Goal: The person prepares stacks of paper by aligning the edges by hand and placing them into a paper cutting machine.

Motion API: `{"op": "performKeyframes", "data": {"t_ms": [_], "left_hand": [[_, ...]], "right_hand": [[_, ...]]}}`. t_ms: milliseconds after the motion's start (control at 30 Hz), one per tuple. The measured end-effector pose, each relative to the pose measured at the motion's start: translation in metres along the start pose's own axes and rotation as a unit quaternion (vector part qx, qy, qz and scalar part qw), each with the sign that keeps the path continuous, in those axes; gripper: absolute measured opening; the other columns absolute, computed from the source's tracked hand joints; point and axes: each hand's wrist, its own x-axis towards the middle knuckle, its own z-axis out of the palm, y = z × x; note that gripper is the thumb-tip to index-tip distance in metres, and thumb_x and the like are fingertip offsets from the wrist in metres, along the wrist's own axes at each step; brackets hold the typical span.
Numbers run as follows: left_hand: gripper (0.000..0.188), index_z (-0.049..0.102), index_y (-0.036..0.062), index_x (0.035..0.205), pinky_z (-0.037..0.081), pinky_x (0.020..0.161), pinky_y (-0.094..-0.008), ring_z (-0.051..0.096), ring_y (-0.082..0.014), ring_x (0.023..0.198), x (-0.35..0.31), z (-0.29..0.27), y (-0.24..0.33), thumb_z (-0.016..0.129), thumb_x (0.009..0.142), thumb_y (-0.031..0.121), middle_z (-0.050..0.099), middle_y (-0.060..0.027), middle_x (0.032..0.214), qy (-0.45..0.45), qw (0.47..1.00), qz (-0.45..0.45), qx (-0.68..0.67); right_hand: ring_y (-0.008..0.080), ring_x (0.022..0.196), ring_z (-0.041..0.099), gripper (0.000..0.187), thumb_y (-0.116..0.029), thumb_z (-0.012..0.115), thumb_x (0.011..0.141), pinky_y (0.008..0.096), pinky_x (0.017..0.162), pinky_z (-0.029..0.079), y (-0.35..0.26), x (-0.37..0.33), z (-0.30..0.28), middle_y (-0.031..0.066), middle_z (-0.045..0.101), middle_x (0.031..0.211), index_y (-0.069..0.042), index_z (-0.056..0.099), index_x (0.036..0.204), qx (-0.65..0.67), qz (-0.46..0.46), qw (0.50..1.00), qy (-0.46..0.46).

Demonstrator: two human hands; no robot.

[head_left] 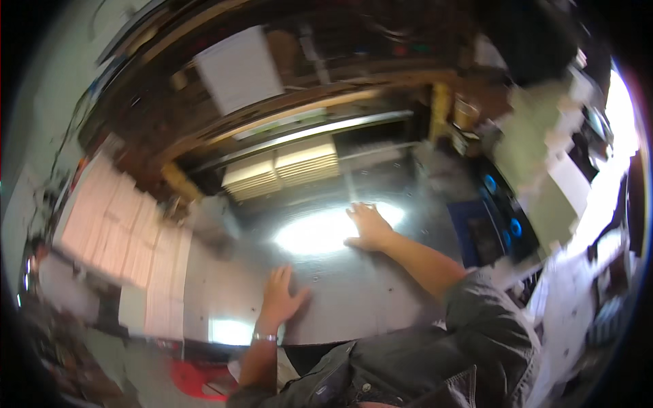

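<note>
My left hand is over the near part of a shiny metal machine table, its fingers stretched and thumb apart, holding nothing. A bracelet circles that wrist. Farther in and to the right, my right hand spreads its fingers beside a bright glare on the metal. Nothing shows in it; blur hides whether either palm touches the surface. Beyond both hands, two neighbouring stacks of pale paper lie at the back of the table, under the machine's front bar. Both hands are apart from the stacks.
Tall stacks of pale paper stand along the left side. To the right sit a dark control panel with glowing blue rings and more piled sheets. A white sheet hangs on the machine's upper front. Something red shows low at left.
</note>
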Motion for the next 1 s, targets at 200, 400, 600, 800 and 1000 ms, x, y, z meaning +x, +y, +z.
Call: {"op": "performKeyframes", "data": {"t_ms": [200, 400, 600, 800, 1000], "left_hand": [[0.074, 0.048, 0.0030, 0.152, 0.017, 0.125, -0.0570, 0.031, -0.0423, 0.151, -0.011, 0.022, -0.005, 0.069, 0.092, 0.042, 0.039, -0.0235, 0.161, -0.014, 1.000, 0.001, 0.003], [0.076, 0.042, 0.0047, 0.156, 0.014, 0.126, -0.0560, 0.029, -0.0394, 0.153, -0.003, 0.029, -0.008, 0.062, 0.097, 0.048, 0.034, -0.0205, 0.165, 0.000, 0.998, -0.032, 0.054], [0.076, 0.041, 0.0052, 0.157, 0.015, 0.126, -0.0565, 0.028, -0.0393, 0.154, -0.004, 0.032, -0.006, 0.059, 0.099, 0.050, 0.035, -0.0184, 0.165, 0.008, 0.998, -0.028, 0.053], [0.072, 0.044, 0.0040, 0.154, 0.019, 0.125, -0.0549, 0.032, -0.0408, 0.151, -0.007, 0.027, -0.018, 0.062, 0.097, 0.044, 0.039, -0.0202, 0.163, 0.034, 0.997, -0.024, 0.060], [0.069, 0.054, 0.0021, 0.146, 0.026, 0.123, -0.0518, 0.038, -0.0427, 0.146, -0.003, 0.035, -0.014, 0.070, 0.090, 0.037, 0.047, -0.0215, 0.156, 0.072, 0.997, 0.004, 0.000]], "right_hand": [[0.0394, 0.139, 0.049, 0.085, -0.045, 0.082, 0.080, 0.0467, 0.116, 0.039, 0.006, -0.074, -0.029, 0.0268, 0.054, 0.147, 0.001, 0.053, 0.146, 0.105, -0.072, 0.989, -0.074], [0.0349, 0.127, 0.063, 0.083, -0.040, 0.084, 0.083, 0.0442, 0.105, 0.052, 0.042, -0.165, -0.143, 0.0197, 0.062, 0.142, -0.007, 0.050, 0.151, 0.272, 0.035, 0.959, -0.068], [0.0372, 0.111, 0.069, 0.075, -0.050, 0.080, 0.082, 0.0441, 0.095, 0.056, 0.106, -0.266, -0.229, 0.0153, 0.071, 0.127, -0.014, 0.058, 0.145, 0.017, 0.162, 0.938, 0.305], [0.0322, 0.129, 0.058, 0.066, -0.049, 0.078, 0.084, 0.0480, 0.110, 0.044, 0.193, -0.280, -0.280, 0.0114, 0.066, 0.134, -0.017, 0.061, 0.139, -0.256, 0.363, 0.815, 0.371], [0.0359, 0.148, 0.037, 0.091, -0.034, 0.090, 0.073, 0.0513, 0.119, 0.033, 0.264, -0.273, -0.267, 0.0145, 0.043, 0.159, -0.016, 0.047, 0.151, -0.359, 0.451, 0.791, 0.203]]}}
